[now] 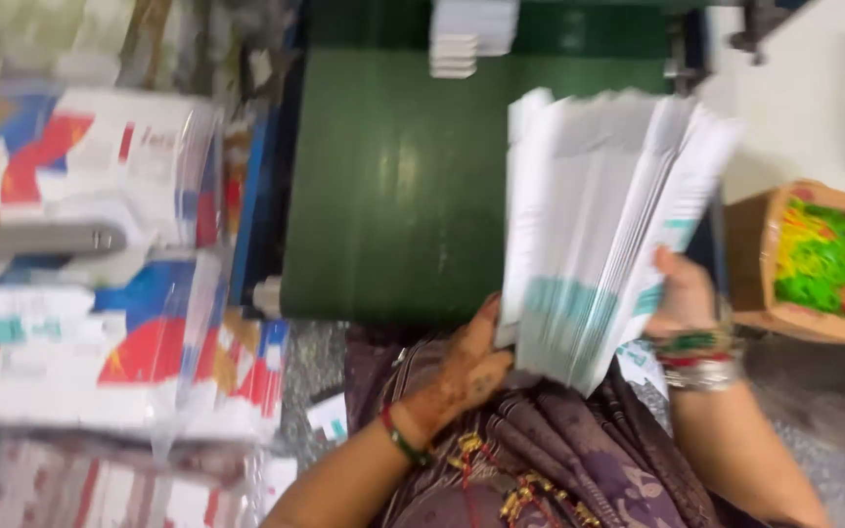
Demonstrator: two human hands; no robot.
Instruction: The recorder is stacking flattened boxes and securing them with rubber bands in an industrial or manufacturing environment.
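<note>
Seated, purple patterned cloth (pixel 579 460) lying over the lap just below both hands; left hand (pixel 466 367) is gripping the near lower edge of a fanned stack of flat white cartons (pixel 599 235), fingers curled under the bottom corner, thumb side pressing up against the sheets; right hand (pixel 682 293) is clasping the same stack from the other side, fingers wrapped behind the outer sheets, bangles showing at that wrist; the stack is standing nearly upright between the two hands, held clear of the lap, upper edges splaying out like a fan, teal bands showing along the lower part; judging by this, the step in hand looks like squaring or counting a bundle, and the next move would call for tightening both grips so the loose upper edges close without sheets slipping out; blur makes single sheets hard to tell apart; to the left of the left hand, wrapped packs of printed cartons (pixel 100 323) are piled up, red, blue and white; to the right of the right hand, an open cardboard box (pixel 750 254) is holding green and yellow rubber bands (pixel 823 259); beyond both hands a green belt (pixel 393 186) is stretching away, with another small white stack (pixel 471 37) lying at its far end
</note>
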